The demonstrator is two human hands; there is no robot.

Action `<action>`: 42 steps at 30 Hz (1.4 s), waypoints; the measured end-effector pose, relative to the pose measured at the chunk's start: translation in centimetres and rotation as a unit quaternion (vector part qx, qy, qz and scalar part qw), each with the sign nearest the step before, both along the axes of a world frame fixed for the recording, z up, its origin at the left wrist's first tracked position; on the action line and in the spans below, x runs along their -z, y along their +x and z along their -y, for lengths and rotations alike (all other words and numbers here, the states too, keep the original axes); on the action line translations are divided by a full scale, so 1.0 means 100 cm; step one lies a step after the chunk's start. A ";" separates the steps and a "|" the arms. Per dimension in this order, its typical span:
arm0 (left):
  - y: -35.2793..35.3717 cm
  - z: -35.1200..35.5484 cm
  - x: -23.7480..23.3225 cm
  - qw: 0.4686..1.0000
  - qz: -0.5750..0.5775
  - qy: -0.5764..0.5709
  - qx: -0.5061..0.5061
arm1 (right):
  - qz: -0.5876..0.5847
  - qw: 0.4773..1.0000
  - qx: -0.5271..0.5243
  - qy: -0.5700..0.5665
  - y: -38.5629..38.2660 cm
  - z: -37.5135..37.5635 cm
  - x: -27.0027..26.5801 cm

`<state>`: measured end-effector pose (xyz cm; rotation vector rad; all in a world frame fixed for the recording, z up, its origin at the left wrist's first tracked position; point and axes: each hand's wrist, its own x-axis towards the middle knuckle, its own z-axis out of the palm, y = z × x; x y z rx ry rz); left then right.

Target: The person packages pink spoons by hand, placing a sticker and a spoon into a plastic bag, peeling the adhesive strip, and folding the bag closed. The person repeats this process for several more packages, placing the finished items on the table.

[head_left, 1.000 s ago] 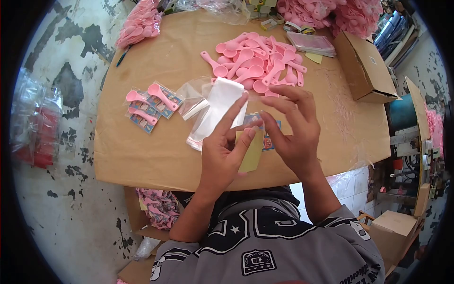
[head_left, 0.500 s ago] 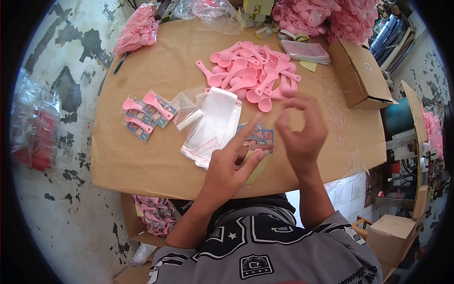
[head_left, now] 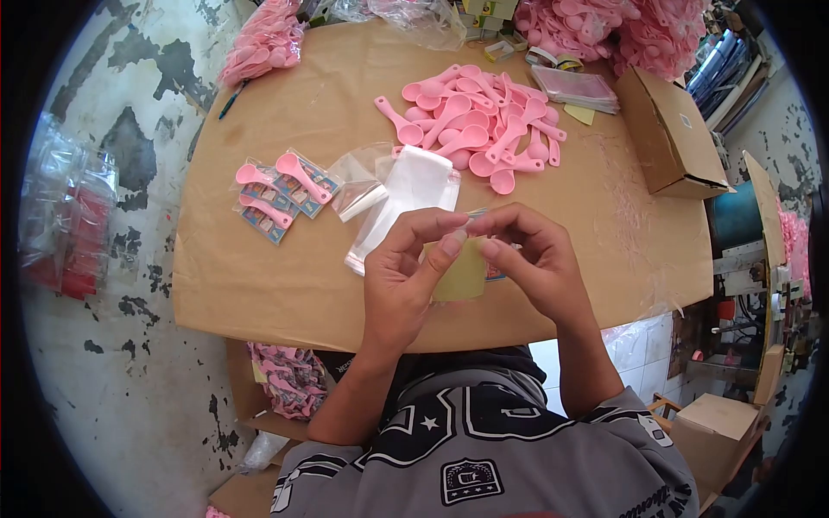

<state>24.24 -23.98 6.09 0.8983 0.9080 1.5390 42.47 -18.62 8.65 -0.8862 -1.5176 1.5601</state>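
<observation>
My left hand [head_left: 406, 268] and my right hand [head_left: 537, 259] meet fingertip to fingertip over the near middle of the table, thumbs and forefingers pinched. I cannot tell what small thing they hold. Just below the fingertips shows a yellow-green paper [head_left: 462, 272], with a printed blue card [head_left: 495, 273] partly hidden by my right hand. Left of my hands lie clear plastic bags [head_left: 406, 190], stacked flat. Farther left, several pink measuring spoons [head_left: 302, 175] rest in clear packets with printed cards. A heap of loose pink spoons [head_left: 484, 121] lies beyond my hands.
A cardboard box [head_left: 669, 129] stands at the right edge. Filled bags of pink spoons [head_left: 263, 43] lie at the back left, with larger ones at the back right. A stack of clear sleeves [head_left: 577, 89] and a pen [head_left: 233, 99] are also on the table.
My right hand has come down and left, and my left hand has turned; their fingertips now meet. The view has shifted slightly, and the yellow-green paper shows more fully.
</observation>
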 end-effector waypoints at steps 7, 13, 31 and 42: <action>-0.012 0.003 -0.005 0.999 -0.004 -0.029 0.019 | -0.047 0.999 0.007 -0.012 -0.001 -0.006 0.004; -0.007 0.003 -0.010 1.000 0.001 -0.002 0.007 | -0.075 0.997 0.002 -0.017 0.008 -0.006 0.001; -0.010 0.006 0.000 0.996 -0.080 0.035 -0.032 | -0.037 0.999 0.010 0.028 0.008 -0.004 -0.004; -0.031 0.014 -0.019 0.989 -0.103 -0.045 0.093 | -0.042 0.997 0.019 0.063 -0.004 0.000 -0.011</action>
